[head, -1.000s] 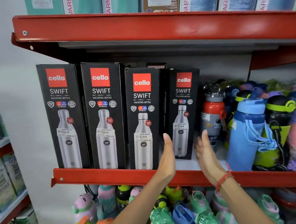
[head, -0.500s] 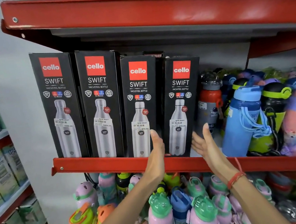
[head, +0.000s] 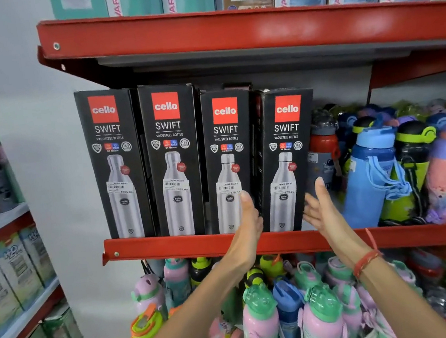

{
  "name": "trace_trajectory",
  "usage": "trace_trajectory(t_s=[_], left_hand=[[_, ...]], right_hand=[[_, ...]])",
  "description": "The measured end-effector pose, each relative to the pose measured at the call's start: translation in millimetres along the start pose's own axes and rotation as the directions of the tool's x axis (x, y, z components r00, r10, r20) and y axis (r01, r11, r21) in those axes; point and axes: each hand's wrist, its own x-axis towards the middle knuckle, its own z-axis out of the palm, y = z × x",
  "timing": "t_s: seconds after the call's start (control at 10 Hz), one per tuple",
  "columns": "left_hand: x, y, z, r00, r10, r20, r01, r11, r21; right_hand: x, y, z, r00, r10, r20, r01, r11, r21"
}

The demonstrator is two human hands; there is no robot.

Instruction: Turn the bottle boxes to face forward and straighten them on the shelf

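With flat, open fingers either side, the left hand [head: 247, 222] and right hand [head: 319, 210] flank the fourth bottle box [head: 285, 157], at four o'clock on the shelf [head: 169, 246]; press evenly to square it.

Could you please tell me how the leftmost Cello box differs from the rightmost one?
The leftmost box stands clear of both hands; the rightmost box sits between the left hand and right hand. The leftmost box's top edge sits higher than the rightmost box's. Both are black, upright, and face forward with the same bottle picture.
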Motion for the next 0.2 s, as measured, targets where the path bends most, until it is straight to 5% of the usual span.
trace_trajectory(t_s=[0.1,0.2], left_hand=[[4,32,-14,0.983,0.153,-0.102,-0.145,0.986,0.084],[-8,73,-37,0.824,0.52,-0.226,-0.472,0.85,0.234]], right_hand=[[-12,-33,15,0.94,-0.271,-0.208,0.24,0.957,-0.163],[-19,-75,31,0.701,-0.661,-0.269,0.526,0.733,-0.43]])
